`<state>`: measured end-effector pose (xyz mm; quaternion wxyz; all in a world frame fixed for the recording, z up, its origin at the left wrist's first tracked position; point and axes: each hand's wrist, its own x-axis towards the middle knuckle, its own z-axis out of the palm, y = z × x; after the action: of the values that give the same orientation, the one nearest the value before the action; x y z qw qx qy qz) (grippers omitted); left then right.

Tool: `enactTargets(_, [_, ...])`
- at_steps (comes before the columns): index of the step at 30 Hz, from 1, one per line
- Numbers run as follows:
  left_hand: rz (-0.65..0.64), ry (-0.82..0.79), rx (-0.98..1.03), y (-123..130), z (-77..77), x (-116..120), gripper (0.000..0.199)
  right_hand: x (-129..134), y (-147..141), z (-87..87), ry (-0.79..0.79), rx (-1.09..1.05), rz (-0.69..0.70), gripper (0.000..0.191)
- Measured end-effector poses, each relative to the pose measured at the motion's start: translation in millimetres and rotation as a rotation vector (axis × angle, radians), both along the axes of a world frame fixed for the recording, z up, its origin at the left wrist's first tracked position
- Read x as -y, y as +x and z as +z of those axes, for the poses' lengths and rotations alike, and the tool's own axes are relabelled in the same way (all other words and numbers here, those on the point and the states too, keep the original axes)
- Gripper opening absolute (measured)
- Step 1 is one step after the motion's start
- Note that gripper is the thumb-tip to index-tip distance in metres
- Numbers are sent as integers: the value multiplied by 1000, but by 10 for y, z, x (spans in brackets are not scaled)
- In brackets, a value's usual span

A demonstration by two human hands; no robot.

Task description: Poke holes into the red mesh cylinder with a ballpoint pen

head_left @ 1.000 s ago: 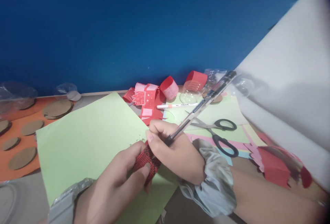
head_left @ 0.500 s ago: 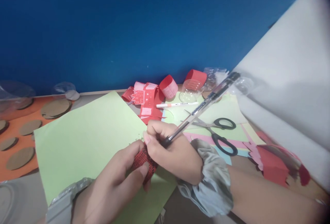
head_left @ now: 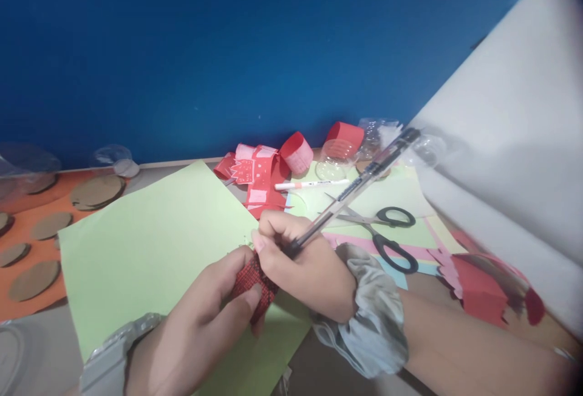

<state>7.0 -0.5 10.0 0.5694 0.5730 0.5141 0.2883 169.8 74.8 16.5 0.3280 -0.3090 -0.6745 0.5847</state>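
My left hand (head_left: 204, 302) is closed on a small red piece (head_left: 255, 283) covered with a dark crosshatch pattern, perhaps paper. In my right hand (head_left: 305, 265) is a clear-barrelled pen (head_left: 350, 192) with a black cap end, slanting up to the right. The pen's tip is hidden behind my fingers, which press close against the upper edge of the red piece. Both hands are over a large light-green sheet of paper (head_left: 150, 244). Some small dark marks show on that sheet just beyond my fingertips.
Black-handled scissors (head_left: 394, 253) lie partly open on coloured sheets at the right. Behind my hands are red paper rolls (head_left: 297, 153), a white marker (head_left: 310, 184) and clear plastic cups (head_left: 334, 162). Cardboard discs (head_left: 34, 280) rest on orange paper at the left. A blue wall (head_left: 255, 50) rises behind.
The view has shifted very slightly. Both hands keep their hold on the red piece and the pen, with hardly any visible movement.
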Motion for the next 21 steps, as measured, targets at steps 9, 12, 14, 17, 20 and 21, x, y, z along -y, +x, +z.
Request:
enactTargets(9, [5,0,8,17,15,16,24,1,9,-15,8,17,1,35])
enactTargets(12, [11,6,5,14,19,21,24,-2,2,-10,9,22,-2,35])
enactTargets(14, [16,18,18,14,20,21,24,-3,0,-4,15,27,-6,35])
enactTargets(17, [36,18,34,23,13,16,24,-2,1,-1,26,26,5,36])
enactTargets(20, [34,15,46,36,4,15,24,0,5,-14,27,9,1,36])
enactTargets(21, [39,13,48,40,3,16,24,0,6,-20,22,6,-2,36])
